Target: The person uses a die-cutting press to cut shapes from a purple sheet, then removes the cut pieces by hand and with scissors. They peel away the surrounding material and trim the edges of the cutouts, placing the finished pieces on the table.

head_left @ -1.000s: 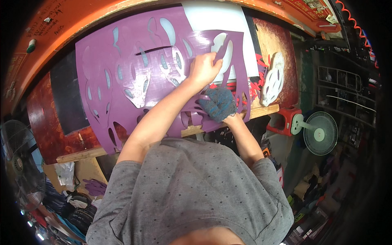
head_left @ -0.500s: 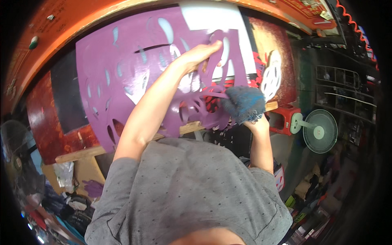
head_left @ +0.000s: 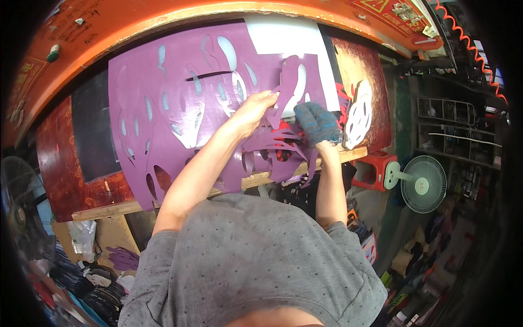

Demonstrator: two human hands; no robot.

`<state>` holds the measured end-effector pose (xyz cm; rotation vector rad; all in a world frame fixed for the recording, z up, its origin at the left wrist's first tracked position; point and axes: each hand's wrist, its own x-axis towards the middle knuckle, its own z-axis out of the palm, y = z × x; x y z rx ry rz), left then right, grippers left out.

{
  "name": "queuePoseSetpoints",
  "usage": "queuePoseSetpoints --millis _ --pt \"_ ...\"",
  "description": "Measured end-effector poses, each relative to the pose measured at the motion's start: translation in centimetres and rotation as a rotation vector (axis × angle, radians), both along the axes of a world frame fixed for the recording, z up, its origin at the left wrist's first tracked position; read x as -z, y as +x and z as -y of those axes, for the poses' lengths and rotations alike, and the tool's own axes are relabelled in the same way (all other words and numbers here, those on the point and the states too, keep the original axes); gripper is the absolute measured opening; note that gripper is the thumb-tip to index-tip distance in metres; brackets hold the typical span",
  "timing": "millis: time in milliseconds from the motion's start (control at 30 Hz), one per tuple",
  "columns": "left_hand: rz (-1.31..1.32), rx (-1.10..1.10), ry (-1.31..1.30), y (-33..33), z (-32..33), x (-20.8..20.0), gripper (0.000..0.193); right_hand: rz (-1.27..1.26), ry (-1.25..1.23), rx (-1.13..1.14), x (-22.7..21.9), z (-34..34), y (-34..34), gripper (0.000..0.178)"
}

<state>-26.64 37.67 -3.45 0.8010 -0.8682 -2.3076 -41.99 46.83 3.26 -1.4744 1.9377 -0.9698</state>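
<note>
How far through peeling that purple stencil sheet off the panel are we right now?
Done: many leaf-shaped cutouts in the purple stencil sheet are open. In hand: left hand pinches a curled strip at the sheet's right edge; gloved right hand is beside it. Left: most of the sheet lies flat on the panel.

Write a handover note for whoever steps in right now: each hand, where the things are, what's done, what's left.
Left hand: bare, fingers pinching a cut strip of the purple sheet near its middle.
Right hand: in a blue knit glove, pressed on the sheet's lower right part, over the red patches.
Sheet: spread over the dark red board, which leans on a wooden rail; a white panel shows above it.
Done: many leaf-shaped cut-outs are already open across the sheet.
Left: loose purple strips hang tangled at the lower right edge; most of the sheet lies on the board.
</note>
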Motion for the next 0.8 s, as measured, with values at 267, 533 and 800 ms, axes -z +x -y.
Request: queuePoseSetpoints --millis 267,533,800 --pt "0.114 -0.028 -0.235 -0.4 -0.1 -0.4 0.019 -0.103 0.025 -0.036 4.4 0.2 2.4 0.031" --pt "0.124 -0.113 -0.163 -0.9 -0.4 0.4 0.015 -0.484 -0.374 -0.046 6.2 1.3 1.2 0.017" --pt "0.115 -0.065 -0.138 -1.4 -1.1 -0.5 0.018 -0.642 -0.214 0.027 7.1 4.6 -1.8 0.020"
